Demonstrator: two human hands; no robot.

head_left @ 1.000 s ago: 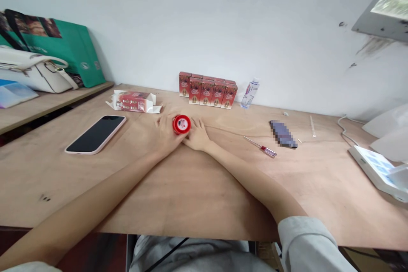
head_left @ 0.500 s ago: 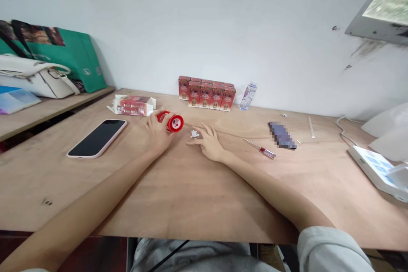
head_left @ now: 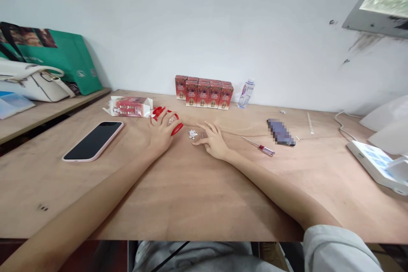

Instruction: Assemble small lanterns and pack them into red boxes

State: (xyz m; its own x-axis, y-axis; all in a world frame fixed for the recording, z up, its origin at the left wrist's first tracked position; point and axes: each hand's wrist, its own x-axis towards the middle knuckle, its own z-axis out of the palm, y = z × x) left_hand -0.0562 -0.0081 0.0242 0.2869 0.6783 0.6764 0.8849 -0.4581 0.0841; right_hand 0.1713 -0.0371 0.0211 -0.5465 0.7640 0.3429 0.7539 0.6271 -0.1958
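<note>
A red lantern-like object (head_left: 174, 120) with a clear middle lies on its side on the wooden table (head_left: 178, 195). My left hand (head_left: 161, 132) rests over it with the fingers wrapped round its body. Just right of it is a small white cut-out piece (head_left: 192, 134), flat on the wood. My right hand (head_left: 215, 141) lies beside that piece, fingers spread, thumb and index finger near a tiny thin item that is too small to name. A screwdriver (head_left: 266, 150) with a clear and red handle lies to the right.
Red boxes (head_left: 204, 93) and a clear bottle (head_left: 246, 93) stand by the wall. An opened box (head_left: 130, 106) and a pink-edged phone (head_left: 94, 141) lie left. At right are a dark phone (head_left: 281, 131) and a power strip (head_left: 376, 165). Bags (head_left: 75, 57) sit far left.
The red object has turned under my left hand, so its round end no longer faces the camera. My right hand has shifted slightly right of the white piece. The whole view has moved a little.
</note>
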